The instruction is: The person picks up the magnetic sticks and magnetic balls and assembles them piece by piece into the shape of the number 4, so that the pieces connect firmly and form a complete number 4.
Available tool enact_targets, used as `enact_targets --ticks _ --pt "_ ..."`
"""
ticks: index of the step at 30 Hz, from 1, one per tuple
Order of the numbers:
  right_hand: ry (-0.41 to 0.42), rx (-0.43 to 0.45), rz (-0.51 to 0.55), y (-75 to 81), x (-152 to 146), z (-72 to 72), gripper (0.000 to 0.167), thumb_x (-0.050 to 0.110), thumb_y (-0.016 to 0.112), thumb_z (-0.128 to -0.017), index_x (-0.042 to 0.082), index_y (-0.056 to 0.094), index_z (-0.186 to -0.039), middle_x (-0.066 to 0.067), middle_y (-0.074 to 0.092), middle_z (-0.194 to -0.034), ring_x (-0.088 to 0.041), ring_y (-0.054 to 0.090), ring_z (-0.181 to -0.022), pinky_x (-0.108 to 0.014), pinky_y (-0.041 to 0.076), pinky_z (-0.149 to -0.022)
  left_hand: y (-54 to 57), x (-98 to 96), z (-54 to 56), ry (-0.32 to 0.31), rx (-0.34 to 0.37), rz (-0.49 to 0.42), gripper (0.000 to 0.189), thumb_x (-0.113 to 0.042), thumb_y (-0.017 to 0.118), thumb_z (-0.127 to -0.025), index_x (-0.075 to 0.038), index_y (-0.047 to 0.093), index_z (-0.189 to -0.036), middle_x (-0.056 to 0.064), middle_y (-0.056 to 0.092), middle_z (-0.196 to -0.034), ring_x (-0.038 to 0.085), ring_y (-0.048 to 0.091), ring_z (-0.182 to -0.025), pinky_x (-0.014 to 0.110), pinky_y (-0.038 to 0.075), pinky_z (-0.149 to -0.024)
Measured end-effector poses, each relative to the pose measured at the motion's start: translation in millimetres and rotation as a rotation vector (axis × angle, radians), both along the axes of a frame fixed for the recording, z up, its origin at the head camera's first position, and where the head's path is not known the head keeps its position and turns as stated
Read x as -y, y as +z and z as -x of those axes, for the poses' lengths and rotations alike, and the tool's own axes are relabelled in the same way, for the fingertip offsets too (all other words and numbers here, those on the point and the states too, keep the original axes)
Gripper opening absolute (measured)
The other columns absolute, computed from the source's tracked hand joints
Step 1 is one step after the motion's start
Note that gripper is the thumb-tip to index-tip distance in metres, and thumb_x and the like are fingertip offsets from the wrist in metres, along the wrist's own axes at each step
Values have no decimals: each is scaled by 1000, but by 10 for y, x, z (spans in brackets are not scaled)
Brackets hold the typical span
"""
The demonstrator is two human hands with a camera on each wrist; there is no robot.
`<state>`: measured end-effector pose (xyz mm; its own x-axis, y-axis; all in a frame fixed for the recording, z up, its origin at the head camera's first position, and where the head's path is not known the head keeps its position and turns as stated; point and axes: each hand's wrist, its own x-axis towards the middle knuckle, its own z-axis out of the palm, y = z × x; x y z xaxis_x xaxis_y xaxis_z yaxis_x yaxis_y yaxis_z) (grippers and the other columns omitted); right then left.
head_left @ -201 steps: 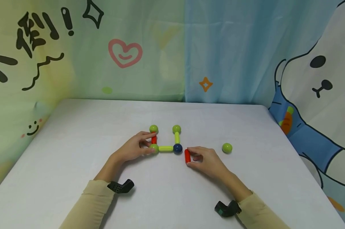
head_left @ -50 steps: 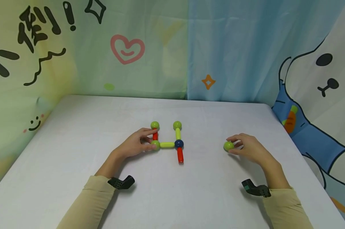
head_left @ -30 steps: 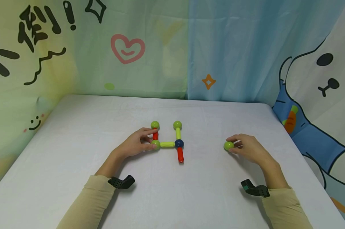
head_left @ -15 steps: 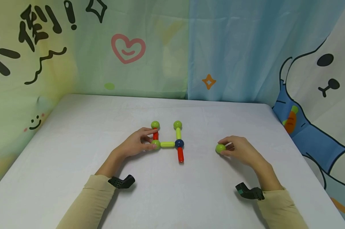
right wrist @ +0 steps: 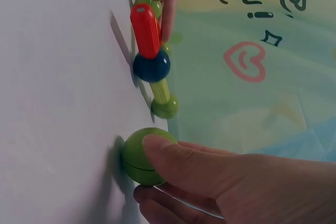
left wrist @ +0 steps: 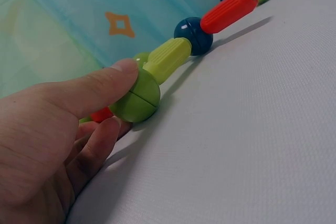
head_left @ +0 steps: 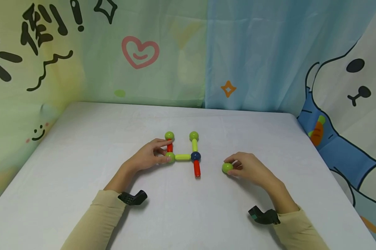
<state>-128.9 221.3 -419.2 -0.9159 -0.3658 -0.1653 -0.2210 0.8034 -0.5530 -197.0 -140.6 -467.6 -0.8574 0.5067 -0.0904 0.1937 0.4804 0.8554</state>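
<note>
On the table lies a joined figure of toy construction balls and rods. My left hand [head_left: 151, 154] pinches its near-left green ball [left wrist: 137, 98], with fingers along a red rod [head_left: 170, 148] that leads to a far green ball [head_left: 169, 135]. A yellow-green rod [head_left: 183, 157] links the gripped ball to a navy ball [head_left: 195, 156]. From there another yellow-green rod [head_left: 195, 145] runs to a second far green ball [head_left: 194, 135], and a red rod [head_left: 197, 168] points toward me, its near end bare. Right of the figure, my right hand [head_left: 248, 168] pinches a loose green ball [right wrist: 144, 156].
The white tabletop [head_left: 175, 211] extends around the figure. A printed curtain [head_left: 163, 83] stands along its back edge and continues at both sides. Each wrist carries a black camera, on the left [head_left: 133, 198] and on the right [head_left: 264, 216].
The red rod my right hand held earlier is now attached to the navy ball. That hand then took the loose green ball and has brought it leftward and nearer. The left hand keeps its place.
</note>
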Motion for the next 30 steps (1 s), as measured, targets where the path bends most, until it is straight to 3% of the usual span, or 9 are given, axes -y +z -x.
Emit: enact_targets --ticks 10,17,30 --pt "56 20 22 -24 189 -71 36 15 77 -79 9 67 -113 -2 66 -107 -18 65 -94 -33 55 -80 -4 1 -5 6 -5 15 71 -30 77 -79 -22 46 -142 3 47 -135 15 60 -107 34 47 -90" --pt "76 58 44 -79 265 -92 46 16 78 -78 5 63 -120 -4 66 -110 -16 65 -94 -29 55 -80 -4 1 0 7 -1 19 71 -31 77 -79 -23 46 -142 2 46 -135 15 60 -107 34 47 -90" --pt "153 122 176 -149 379 -120 40 18 81 -74 8 68 -110 2 66 -94 -9 61 -82 -18 52 -73 -21 9 28 0 -4 17 72 -34 77 -79 -24 45 -142 3 46 -136 15 60 -108 33 47 -90"
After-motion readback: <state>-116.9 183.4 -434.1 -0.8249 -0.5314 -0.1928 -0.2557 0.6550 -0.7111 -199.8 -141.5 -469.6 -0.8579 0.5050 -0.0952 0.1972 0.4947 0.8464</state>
